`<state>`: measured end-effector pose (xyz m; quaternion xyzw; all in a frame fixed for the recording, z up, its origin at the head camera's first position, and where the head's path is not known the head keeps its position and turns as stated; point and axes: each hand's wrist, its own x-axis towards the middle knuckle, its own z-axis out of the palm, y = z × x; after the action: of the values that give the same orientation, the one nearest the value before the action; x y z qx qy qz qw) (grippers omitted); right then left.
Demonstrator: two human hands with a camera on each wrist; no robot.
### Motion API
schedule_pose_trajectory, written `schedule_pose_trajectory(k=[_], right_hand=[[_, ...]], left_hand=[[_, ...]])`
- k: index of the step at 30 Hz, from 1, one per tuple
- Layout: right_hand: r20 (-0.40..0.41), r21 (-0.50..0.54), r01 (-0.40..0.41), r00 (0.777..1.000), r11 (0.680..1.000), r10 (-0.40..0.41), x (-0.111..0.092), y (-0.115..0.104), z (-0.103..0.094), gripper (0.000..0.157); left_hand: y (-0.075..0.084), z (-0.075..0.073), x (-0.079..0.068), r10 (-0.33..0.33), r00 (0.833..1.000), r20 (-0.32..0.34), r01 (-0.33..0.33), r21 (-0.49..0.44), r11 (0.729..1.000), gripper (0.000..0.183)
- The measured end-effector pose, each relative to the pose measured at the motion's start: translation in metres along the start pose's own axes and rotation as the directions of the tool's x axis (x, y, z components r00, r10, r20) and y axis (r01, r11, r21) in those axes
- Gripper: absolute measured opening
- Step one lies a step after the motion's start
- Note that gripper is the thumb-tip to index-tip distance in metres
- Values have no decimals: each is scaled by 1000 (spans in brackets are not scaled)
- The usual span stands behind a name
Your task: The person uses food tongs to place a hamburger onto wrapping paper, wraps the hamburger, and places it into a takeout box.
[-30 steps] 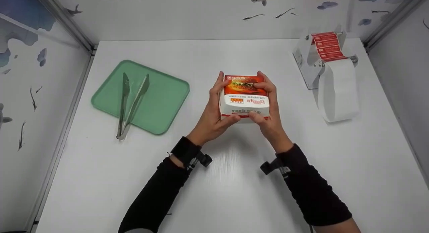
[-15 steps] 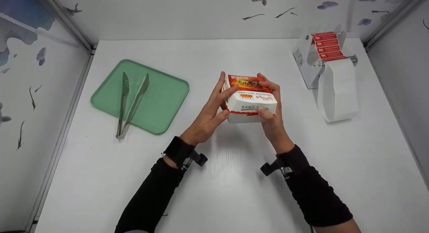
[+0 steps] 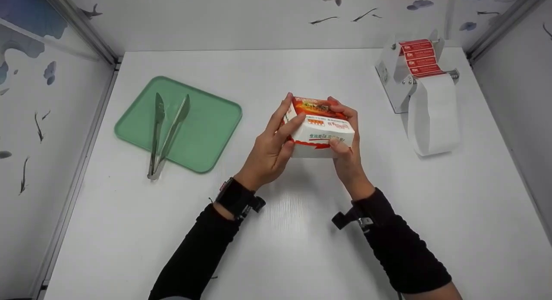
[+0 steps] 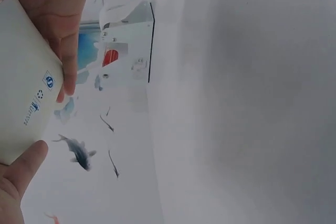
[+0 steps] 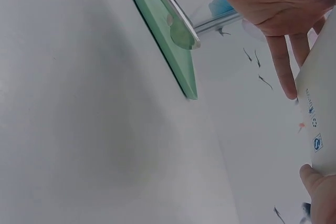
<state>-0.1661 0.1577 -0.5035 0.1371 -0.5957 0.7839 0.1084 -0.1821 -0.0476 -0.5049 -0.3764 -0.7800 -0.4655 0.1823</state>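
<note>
Both hands hold a closed paper burger box [image 3: 324, 126], white and orange-red with a burger picture on its lid. The left hand [image 3: 268, 155] grips its left side, a finger across the lid and the thumb by the near left corner. Along the right side, the right hand [image 3: 348, 155] has its thumb against the front face and fingers over the lid's far edge. In the left wrist view, the box's plain pale underside [image 4: 23, 85] with small blue marks faces the camera, raised off the table.
A green tray [image 3: 211, 132] lies at the left, with metal tongs [image 3: 170, 136] resting on it and reaching over its near edge. At the back right stands a label dispenser [image 3: 396, 78] with red labels and a hanging white backing strip [image 3: 444, 114]. Printed walls border the white table [image 3: 293, 248].
The burger box has shifted slightly right and turned, showing more of its front face. The left hand's finger now lies further over the lid, and its thumb has moved left to the box's corner.
</note>
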Motion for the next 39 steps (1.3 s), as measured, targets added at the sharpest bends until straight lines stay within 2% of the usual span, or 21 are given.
schedule_pose_trajectory(k=[6, 10, 13, 16, 20, 26, 29, 31, 34, 36, 39], right_hand=[[4, -62, 38, 999, 997, -38, 0, 3, 1, 58], [5, -95, 41, 999, 995, -40, -3, 3, 3, 58], [4, -91, 29, 1000, 995, -29, -5, 3, 3, 58], [-1, -93, 24, 1000, 995, -24, -6, 2, 2, 58], [-7, -84, 22, 1000, 996, -23, -7, 1, 1, 58], [7, -128, 20, 1000, 992, -19, -7, -2, 3, 59], [23, -170, 21, 1000, 985, -18, -6, -4, 3, 60], [33, -188, 22, 999, 982, -16, -5, -4, 2, 62], [48, -202, 24, 999, 979, -15, -4, -2, -1, 65], [62, -212, 28, 998, 977, -15, -3, 1, -3, 67], [99, -244, 38, 995, 969, -14, 0, 3, -6, 67]], left_hand=[[0, -2, 1, 56, 998, -39, -52, 89, 995, 58], [2, -3, 2, 67, 997, -44, -60, 146, 987, 38], [3, -4, 2, 61, 998, -33, -55, 161, 985, 41], [2, -5, 2, 46, 999, 1, -46, 149, 988, 45], [0, -8, 1, 38, 998, 47, -42, 85, 996, 50], [0, -9, 2, 25, 998, 56, -27, 30, 999, 59], [-1, -6, 3, -13, 999, 43, 14, -26, 1000, 55], [-1, -3, 3, -83, 996, 36, 86, -96, 992, 57], [-2, 3, 3, -204, 978, 41, 207, -239, 949, 63], [-4, 7, 3, -267, 962, 57, 272, -292, 917, 68], [-7, 10, 4, -288, 954, 81, 299, -303, 905, 76]])
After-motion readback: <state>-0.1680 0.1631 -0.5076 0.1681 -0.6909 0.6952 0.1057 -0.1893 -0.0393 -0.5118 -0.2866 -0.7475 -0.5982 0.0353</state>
